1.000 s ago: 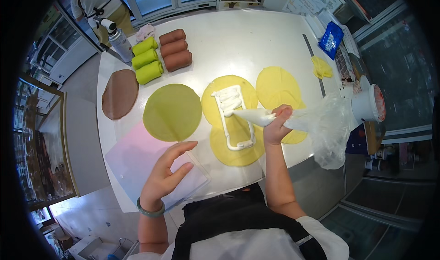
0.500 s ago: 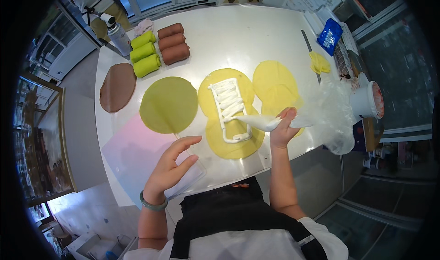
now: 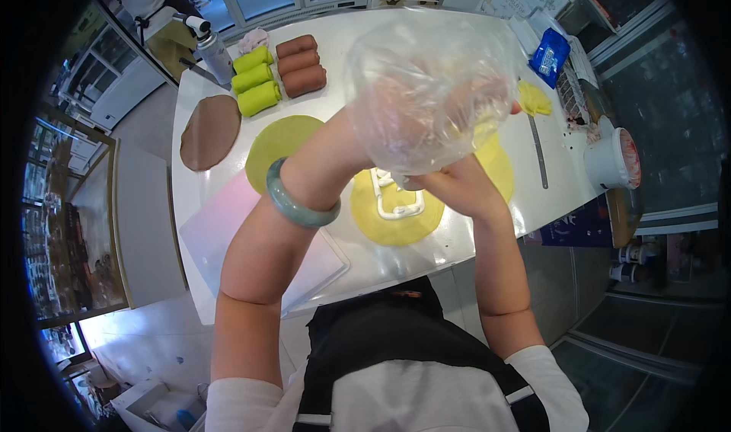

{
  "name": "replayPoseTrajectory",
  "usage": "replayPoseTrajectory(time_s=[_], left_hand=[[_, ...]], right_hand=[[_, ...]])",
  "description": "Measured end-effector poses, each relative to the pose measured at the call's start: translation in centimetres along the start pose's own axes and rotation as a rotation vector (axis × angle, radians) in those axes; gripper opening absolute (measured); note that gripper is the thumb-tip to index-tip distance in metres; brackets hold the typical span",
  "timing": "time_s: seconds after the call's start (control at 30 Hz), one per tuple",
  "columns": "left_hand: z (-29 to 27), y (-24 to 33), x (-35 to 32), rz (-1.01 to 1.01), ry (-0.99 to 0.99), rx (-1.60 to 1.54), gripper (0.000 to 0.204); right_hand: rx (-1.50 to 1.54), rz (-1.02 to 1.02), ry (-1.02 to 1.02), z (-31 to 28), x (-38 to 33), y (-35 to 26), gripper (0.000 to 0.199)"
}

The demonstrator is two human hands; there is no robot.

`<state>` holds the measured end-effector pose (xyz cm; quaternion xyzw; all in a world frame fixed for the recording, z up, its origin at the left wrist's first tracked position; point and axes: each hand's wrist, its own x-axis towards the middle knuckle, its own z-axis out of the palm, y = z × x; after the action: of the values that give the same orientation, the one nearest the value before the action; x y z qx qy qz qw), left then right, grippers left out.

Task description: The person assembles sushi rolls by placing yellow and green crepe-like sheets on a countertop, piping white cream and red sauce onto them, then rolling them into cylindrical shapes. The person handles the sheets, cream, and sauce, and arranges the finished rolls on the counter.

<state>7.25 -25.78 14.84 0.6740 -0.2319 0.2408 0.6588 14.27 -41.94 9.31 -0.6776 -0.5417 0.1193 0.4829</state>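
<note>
A clear, crumpled plastic piping bag (image 3: 434,59) is raised over the middle of the table. My right hand (image 3: 461,184) is closed round its lower, narrow end. With a green bangle (image 3: 301,203) on the wrist, my left hand (image 3: 358,131) reaches up to the bag; its fingers are mostly hidden by the plastic. Below lies a yellow round sheet (image 3: 388,230) bearing a piped white cream outline (image 3: 400,214), whose upper part is covered by my hands and the bag. Another yellow sheet (image 3: 496,169) lies to the right, partly covered.
Green rolls (image 3: 259,98) and brown rolls (image 3: 304,81) stand at the back left, beside a canister with a torch head (image 3: 215,59). A brown sheet (image 3: 210,133), an olive-green sheet (image 3: 266,146) and a pinkish board (image 3: 228,226) lie left. At right are a metal strip (image 3: 538,150) and a white tub (image 3: 609,165).
My right hand has lifted the piping bag off the cream, its loose plastic swinging from the right to over the middle. My left hand, open above the board before, has moved up to the bag.
</note>
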Motion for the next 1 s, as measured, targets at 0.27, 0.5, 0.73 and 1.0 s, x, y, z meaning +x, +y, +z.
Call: replayPoseTrajectory(time_s=[0.27,0.5,0.73,1.0], left_hand=[[1.2,-2.1,1.0,0.276,-0.184,0.301,0.044],[1.3,2.3,-4.4,-0.364,0.186,0.293,0.063],[0.3,3.6,-11.1,-0.544,0.4,0.21,0.058],[1.1,3.5,-14.3,-0.606,0.479,0.188,0.057]], right_hand=[[0.257,0.131,0.307,1.5,-3.1,6.5,0.024],[0.146,0.082,0.728,6.3,-5.6,12.6,0.036],[0.066,0.038,0.694,6.9,-6.9,10.4,0.049],[0.149,0.144,0.814,6.0,-8.1,10.7,0.045]])
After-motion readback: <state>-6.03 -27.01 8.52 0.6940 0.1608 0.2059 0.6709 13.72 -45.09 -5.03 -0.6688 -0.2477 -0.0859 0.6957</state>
